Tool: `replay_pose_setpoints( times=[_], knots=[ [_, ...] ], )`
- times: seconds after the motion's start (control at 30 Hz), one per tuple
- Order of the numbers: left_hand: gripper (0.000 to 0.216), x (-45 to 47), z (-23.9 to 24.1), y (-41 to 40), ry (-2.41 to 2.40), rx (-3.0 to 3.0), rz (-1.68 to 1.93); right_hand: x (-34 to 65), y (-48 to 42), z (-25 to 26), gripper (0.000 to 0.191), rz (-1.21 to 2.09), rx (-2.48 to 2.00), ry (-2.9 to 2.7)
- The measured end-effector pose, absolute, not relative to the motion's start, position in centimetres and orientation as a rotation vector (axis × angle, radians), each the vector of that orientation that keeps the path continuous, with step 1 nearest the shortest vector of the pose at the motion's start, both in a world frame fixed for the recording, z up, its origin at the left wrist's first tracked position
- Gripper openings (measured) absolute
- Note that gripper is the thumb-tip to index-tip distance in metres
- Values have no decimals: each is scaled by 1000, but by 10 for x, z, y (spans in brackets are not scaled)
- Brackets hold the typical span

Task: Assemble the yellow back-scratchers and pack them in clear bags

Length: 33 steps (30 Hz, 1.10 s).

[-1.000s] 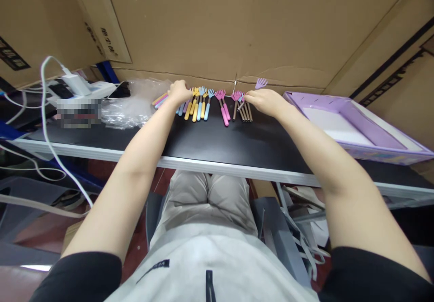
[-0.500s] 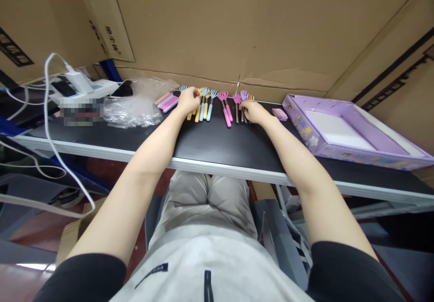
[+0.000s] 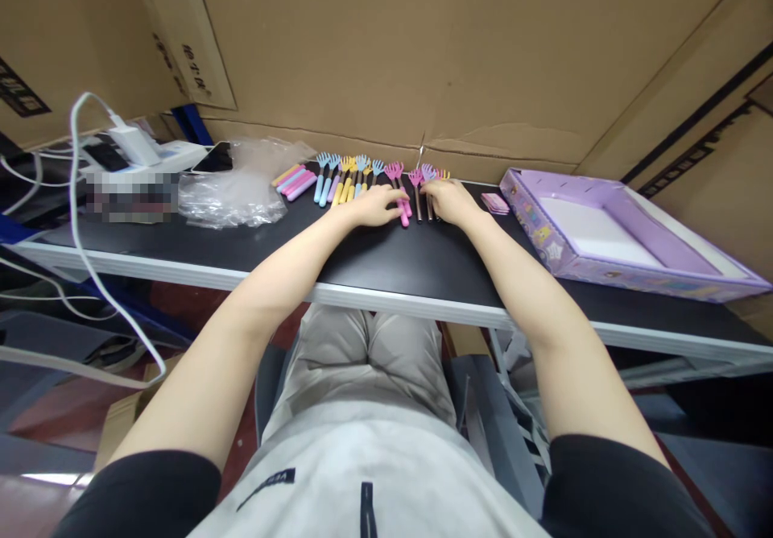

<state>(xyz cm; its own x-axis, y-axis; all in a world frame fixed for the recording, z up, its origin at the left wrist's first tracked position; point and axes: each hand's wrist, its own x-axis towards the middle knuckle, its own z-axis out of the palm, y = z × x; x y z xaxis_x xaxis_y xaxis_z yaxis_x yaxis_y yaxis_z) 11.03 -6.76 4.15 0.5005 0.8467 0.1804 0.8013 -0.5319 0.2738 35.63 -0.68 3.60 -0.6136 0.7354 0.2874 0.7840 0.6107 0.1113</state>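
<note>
Small claw-headed back scratchers lie in a row along the back of the black table. My left hand [image 3: 379, 206] is at the pink back scratchers [image 3: 404, 214], its thumb and fingers apart at a pink handle. My right hand [image 3: 450, 200] is closed, fingers curled over a purple-headed back scratcher [image 3: 428, 171] with a dark rod. Beside it lies a pink-headed one [image 3: 416, 192] with a bare dark rod. Left of my left hand are blue back scratchers [image 3: 324, 180] and yellow ones [image 3: 343, 184]. My right fingertips are partly hidden.
Loose coloured handles [image 3: 295, 182] lie by a clear plastic bag [image 3: 235, 200] on the left. A white charger [image 3: 134, 145] with a cable stands farther left. At right are small pink cards [image 3: 495, 204] and a purple box tray [image 3: 561, 260]. Cardboard [image 3: 362, 55] walls the back.
My left hand has moved right, from the blue and yellow back scratchers to the pink ones, uncovering those at left. My right hand stays in nearly the same place.
</note>
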Motion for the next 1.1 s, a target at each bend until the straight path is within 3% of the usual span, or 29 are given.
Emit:
replay_pose_setpoints(
  times=[0.43,0.83,1.1],
  knots=[
    [47,134,35,-87,1817,2571,340,325,-37,42,42,-299,-1324,-2715],
    [52,125,39,-79,1921,2434,627,323,-22,25,52,-128,-1473,-2517],
    [50,104,43,-64,1410,2685,840,340,-24,40,61,-362,-1200,-2305]
  ],
)
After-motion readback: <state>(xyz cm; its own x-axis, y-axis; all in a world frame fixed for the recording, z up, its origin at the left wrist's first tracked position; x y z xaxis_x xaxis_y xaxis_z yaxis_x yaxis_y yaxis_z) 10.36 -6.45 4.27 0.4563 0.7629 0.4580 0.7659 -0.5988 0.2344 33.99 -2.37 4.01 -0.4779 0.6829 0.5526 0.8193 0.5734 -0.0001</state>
